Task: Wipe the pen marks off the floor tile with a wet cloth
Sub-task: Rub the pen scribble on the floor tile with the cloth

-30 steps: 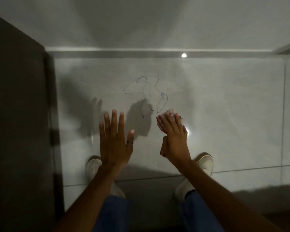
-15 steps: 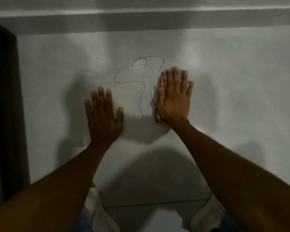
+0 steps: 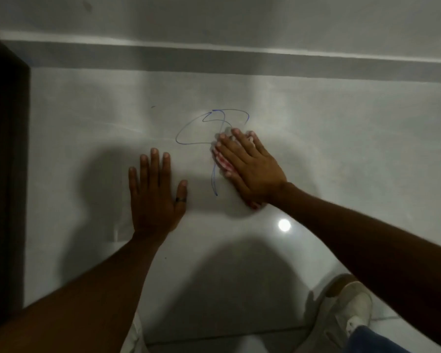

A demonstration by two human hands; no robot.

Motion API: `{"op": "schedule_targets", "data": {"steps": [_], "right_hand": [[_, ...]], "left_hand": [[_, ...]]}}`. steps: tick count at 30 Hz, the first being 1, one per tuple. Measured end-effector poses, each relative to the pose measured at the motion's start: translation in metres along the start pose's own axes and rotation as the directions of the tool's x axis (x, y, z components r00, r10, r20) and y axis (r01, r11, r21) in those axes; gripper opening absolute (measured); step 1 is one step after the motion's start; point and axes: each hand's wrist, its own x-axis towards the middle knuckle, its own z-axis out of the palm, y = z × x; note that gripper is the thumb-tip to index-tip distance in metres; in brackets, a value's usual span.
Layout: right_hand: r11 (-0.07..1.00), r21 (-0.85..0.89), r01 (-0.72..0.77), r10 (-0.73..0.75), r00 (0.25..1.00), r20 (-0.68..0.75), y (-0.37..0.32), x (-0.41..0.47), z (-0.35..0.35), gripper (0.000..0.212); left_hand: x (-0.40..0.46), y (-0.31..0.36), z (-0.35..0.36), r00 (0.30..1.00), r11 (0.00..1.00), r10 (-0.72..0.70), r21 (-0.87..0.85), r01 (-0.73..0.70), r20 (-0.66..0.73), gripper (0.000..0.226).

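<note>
Blue pen marks [image 3: 189, 133] loop across a glossy pale grey floor tile [image 3: 341, 154]. My right hand [image 3: 250, 166] lies flat on a red-and-white cloth [image 3: 222, 161], pressing it onto the right part of the scribble. The cloth shows only at the fingertips, along the thumb side and at the heel of the hand [image 3: 255, 205]. A blue tail of the marks [image 3: 213, 184] runs down just left of that hand. My left hand [image 3: 155, 194], a dark ring on its thumb, rests flat on the tile with fingers spread, below the scribble and holding nothing.
A dark wooden panel [image 3: 5, 174] stands along the left edge. A grey skirting strip [image 3: 239, 59] and a wall bound the tile at the back. My white shoe [image 3: 351, 309] sits at the lower right, near a tile joint [image 3: 214, 340]. A lamp glare [image 3: 284, 225] shines below my right wrist.
My right hand has slid left and turned with the cloth onto the middle of the scribble; the right loop of the marks is gone. The left hand stays planted on the tile.
</note>
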Motion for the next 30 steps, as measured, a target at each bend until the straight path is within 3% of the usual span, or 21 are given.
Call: {"op": "schedule_targets", "data": {"steps": [1, 2, 3, 5, 10, 11, 12, 14, 16, 18, 20, 22, 24, 26, 28, 30], "right_hand": [[0.99, -0.008, 0.139, -0.139, 0.99, 0.039, 0.015, -0.002, -0.004, 0.064], [0.985, 0.0, 0.171, -0.17, 0.985, 0.034, 0.03, 0.002, -0.009, 0.063], [0.994, 0.017, 0.104, -0.104, 0.995, 0.008, 0.041, 0.011, -0.015, 0.063], [0.984, 0.073, -0.163, 0.165, 0.986, -0.018, 0.053, 0.033, -0.023, 0.067], [0.792, 0.154, -0.591, 0.606, 0.791, -0.086, 0.013, 0.09, -0.028, 0.067], [0.805, 0.159, -0.572, 0.587, 0.806, -0.074, -0.003, 0.098, -0.025, 0.068], [0.869, 0.146, -0.473, 0.485, 0.873, -0.056, -0.018, 0.1, -0.022, 0.069], [0.993, 0.06, -0.104, 0.102, 0.994, 0.031, -0.03, 0.087, -0.016, 0.067], [0.99, 0.004, 0.142, -0.141, 0.987, 0.077, -0.006, 0.065, -0.012, 0.063], [0.997, 0.006, 0.082, -0.082, 0.996, 0.032, 0.022, 0.049, -0.015, 0.061], [0.979, 0.055, -0.198, 0.2, 0.98, -0.021, 0.039, 0.044, -0.023, 0.062], [0.882, 0.085, -0.464, 0.468, 0.883, -0.038, 0.037, 0.059, -0.028, 0.066], [0.778, 0.12, -0.616, 0.624, 0.78, -0.038, 0.014, 0.084, -0.031, 0.067], [0.754, 0.147, -0.641, 0.65, 0.76, -0.024, -0.012, 0.103, -0.027, 0.067], [0.838, 0.146, -0.527, 0.536, 0.844, -0.032, -0.036, 0.107, -0.02, 0.067], [0.941, 0.123, -0.316, 0.32, 0.947, -0.014, -0.054, 0.095, -0.015, 0.067]], "left_hand": [[-0.001, 0.0, 0.0, 1.0, 1.0, 0.0, 0.002, 0.0, 0.0, 0.075], [-0.001, 0.001, -0.001, 1.0, 1.0, 0.0, 0.001, 0.0, -0.002, 0.075], [0.0, 0.001, -0.001, 1.0, 1.0, -0.002, -0.003, 0.002, -0.003, 0.075], [0.0, 0.0, -0.002, 1.0, 1.0, -0.006, -0.015, 0.006, 0.0, 0.076], [0.001, 0.004, -0.005, 1.0, 0.998, -0.009, -0.058, 0.008, -0.006, 0.075], [0.001, 0.004, -0.005, 1.0, 0.998, -0.009, -0.06, 0.009, -0.013, 0.075], [0.001, 0.004, -0.005, 1.0, 0.999, -0.012, -0.054, 0.01, -0.024, 0.075], [0.0, 0.003, -0.005, 0.999, 0.999, 0.0, -0.049, -0.002, -0.046, 0.074], [0.0, 0.003, -0.005, 0.998, 0.998, 0.002, -0.055, -0.005, -0.058, 0.073], [0.0, 0.004, -0.004, 0.998, 0.998, -0.016, -0.067, 0.012, -0.058, 0.074], [-0.001, 0.003, -0.002, 0.999, 0.997, -0.014, -0.077, 0.011, -0.046, 0.075], [-0.001, 0.003, -0.002, 0.999, 0.998, -0.002, -0.066, 0.0, -0.039, 0.075], [-0.001, 0.002, -0.002, 0.997, 0.998, -0.007, -0.056, 0.003, -0.077, 0.074], [-0.003, 0.002, -0.001, 0.993, 0.999, -0.001, -0.048, -0.005, -0.12, 0.073], [-0.003, 0.004, -0.001, 0.991, 0.999, 0.005, -0.039, -0.011, -0.134, 0.072], [-0.002, 0.002, -0.001, 0.991, 0.999, 0.006, -0.03, -0.01, -0.137, 0.072]]}}
